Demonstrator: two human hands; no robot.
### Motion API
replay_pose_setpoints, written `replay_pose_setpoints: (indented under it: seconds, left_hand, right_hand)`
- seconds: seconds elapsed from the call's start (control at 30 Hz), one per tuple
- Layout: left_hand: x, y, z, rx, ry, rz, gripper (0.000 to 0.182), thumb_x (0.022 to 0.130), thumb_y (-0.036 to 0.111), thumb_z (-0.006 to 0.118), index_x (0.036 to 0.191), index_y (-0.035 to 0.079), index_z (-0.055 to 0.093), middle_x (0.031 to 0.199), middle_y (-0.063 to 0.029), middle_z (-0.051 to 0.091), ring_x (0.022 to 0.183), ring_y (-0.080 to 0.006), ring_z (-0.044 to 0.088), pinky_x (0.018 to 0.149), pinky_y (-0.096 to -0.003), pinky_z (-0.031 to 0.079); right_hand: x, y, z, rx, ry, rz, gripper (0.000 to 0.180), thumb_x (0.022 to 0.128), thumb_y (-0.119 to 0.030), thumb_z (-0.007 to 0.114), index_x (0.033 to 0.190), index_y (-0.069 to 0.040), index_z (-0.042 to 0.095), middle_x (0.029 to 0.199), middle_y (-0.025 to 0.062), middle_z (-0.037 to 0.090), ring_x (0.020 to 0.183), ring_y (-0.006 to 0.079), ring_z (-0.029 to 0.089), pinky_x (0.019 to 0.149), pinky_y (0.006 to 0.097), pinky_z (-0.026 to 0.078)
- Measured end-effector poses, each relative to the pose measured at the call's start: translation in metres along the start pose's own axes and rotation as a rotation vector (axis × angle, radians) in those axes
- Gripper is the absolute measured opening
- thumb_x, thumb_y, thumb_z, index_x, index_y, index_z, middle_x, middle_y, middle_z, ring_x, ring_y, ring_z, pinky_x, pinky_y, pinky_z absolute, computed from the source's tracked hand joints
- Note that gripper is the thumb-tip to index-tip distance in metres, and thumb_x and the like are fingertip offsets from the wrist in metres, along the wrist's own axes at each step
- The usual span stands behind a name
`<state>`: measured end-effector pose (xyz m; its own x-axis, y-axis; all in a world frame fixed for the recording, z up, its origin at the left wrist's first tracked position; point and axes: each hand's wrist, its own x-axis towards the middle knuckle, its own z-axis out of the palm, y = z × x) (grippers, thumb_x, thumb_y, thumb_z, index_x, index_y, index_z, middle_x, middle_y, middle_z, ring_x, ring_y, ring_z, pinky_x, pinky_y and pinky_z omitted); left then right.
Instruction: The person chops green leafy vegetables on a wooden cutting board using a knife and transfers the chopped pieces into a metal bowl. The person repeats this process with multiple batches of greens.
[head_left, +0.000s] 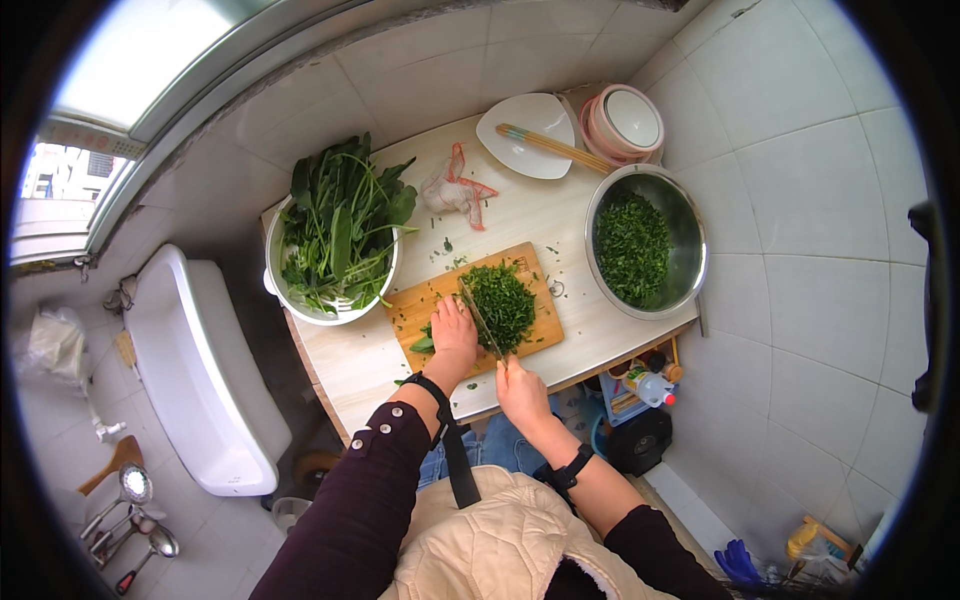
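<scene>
A wooden cutting board (551, 322) lies at a slant on the pale table, with a heap of finely chopped greens (504, 301) on its right half. My right hand (521, 391) grips the handle of a kitchen knife (482, 321), whose blade stands along the heap's left side. Just left of the blade, my left hand (454, 330) presses down on the board with fingers together. Beneath it, mostly hidden, are uncut leaves (423, 343) that poke out on the left. Whether the blade touches the board cannot be seen.
A white colander (274, 259) of whole leafy greens (345, 217) stands left, a steel bowl (690, 277) of chopped greens right. Behind are a mesh bag (454, 191), a white plate (521, 124) with chopsticks (551, 146) and stacked bowls (630, 120). A white sink (202, 375) is far left.
</scene>
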<state>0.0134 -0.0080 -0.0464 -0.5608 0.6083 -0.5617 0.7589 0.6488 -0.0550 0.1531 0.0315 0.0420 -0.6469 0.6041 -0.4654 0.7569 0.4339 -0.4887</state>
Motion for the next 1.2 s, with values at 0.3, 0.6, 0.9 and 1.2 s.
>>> replay_pose_setpoints:
  seconds: [0.3,0.6,0.9,1.2]
  left_hand:
    - [-0.019,-0.014,-0.023,-0.196,-0.062,0.015,0.099,0.065,0.042,0.082,0.14,-0.006,0.036,0.14,-0.0203,0.037,0.127,-0.0317,0.038,0.099,-0.0372,0.039]
    - [0.001,-0.001,-0.017,0.1,-0.202,-0.004,0.09,0.072,0.045,0.076,0.142,0.001,0.039,0.135,-0.0139,0.041,0.124,-0.0274,0.039,0.097,-0.036,0.037]
    - [-0.009,0.006,-0.021,0.132,-0.135,-0.083,0.056,0.09,0.028,0.055,0.14,0.008,0.042,0.132,-0.0096,0.042,0.118,-0.0245,0.041,0.089,-0.0346,0.036]
    - [-0.01,0.008,-0.025,0.094,-0.187,-0.121,0.045,0.092,0.026,0.053,0.134,0.01,0.051,0.124,-0.0086,0.045,0.116,-0.0242,0.041,0.089,-0.0342,0.036]
  right_hand:
    - [0.0,-0.003,0.001,-0.053,0.005,-0.007,0.027,0.097,-0.024,0.047,0.089,0.001,0.055,0.064,0.0261,0.063,0.062,0.0445,0.064,0.059,0.0537,0.052]
    - [0.009,-0.002,0.004,0.018,-0.043,-0.012,0.026,0.098,-0.023,0.046,0.091,0.001,0.054,0.066,0.0276,0.062,0.064,0.0455,0.063,0.059,0.0546,0.051]
    - [0.036,0.008,0.045,0.161,0.077,0.028,0.025,0.098,-0.024,0.049,0.088,-0.001,0.054,0.063,0.0262,0.06,0.063,0.0472,0.06,0.057,0.0549,0.048]
    - [0.006,0.005,0.002,-0.052,-0.015,-0.076,0.026,0.097,-0.025,0.048,0.092,0.0,0.054,0.062,0.0253,0.061,0.06,0.0449,0.062,0.057,0.0538,0.05]
